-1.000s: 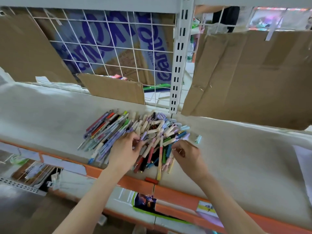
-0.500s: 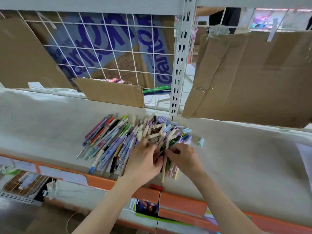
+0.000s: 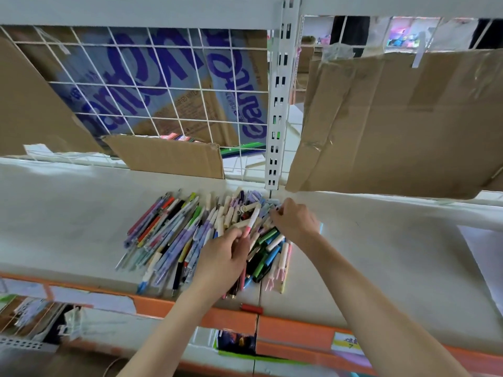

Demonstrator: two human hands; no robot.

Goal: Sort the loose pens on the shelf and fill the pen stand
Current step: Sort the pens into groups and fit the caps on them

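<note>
A heap of loose pens [image 3: 177,235] in many colours lies on the white shelf [image 3: 68,227]. My left hand [image 3: 223,257] rests on the heap's near middle and pinches a white pen with a pink band [image 3: 251,220], which points up and away from me. My right hand [image 3: 295,220] is at the heap's far right edge, fingers curled on small pens there; what it grips is hidden. No pen stand is in view.
A red pen cap [image 3: 251,308] lies near the shelf's orange front edge [image 3: 294,329]. Cardboard sheets [image 3: 394,126] hang against the wire grid back [image 3: 168,85]. A white upright post [image 3: 277,104] stands behind the heap. White paper [image 3: 487,257] lies at far right.
My hands came together in the heap, then parted. The left hand lifted the white and pink pen; the right hand moved back and right to the heap's far edge.
</note>
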